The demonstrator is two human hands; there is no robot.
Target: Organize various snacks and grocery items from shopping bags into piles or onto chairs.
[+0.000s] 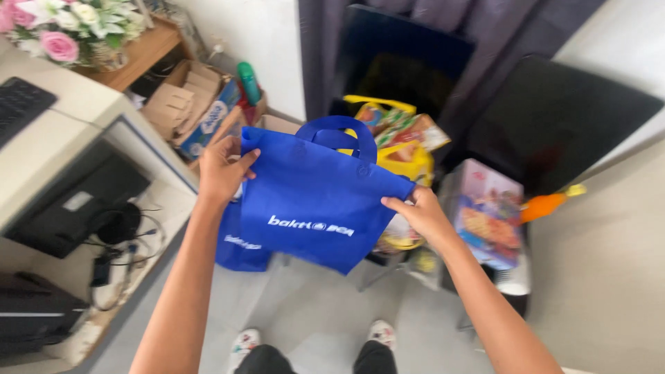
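While both arms stretch forward, left hand (222, 173) and right hand (422, 211) fingers pinch the blue bag (312, 201).

A pale grey floor (312, 312) is seen across the lower frame, lit by soft daylight. A cream worktop (48, 131) with a wooden shelf (138, 52) is set at the upper left, while a white wall (256, 41) and dark grey curtains (443, 28) are shown along the top.
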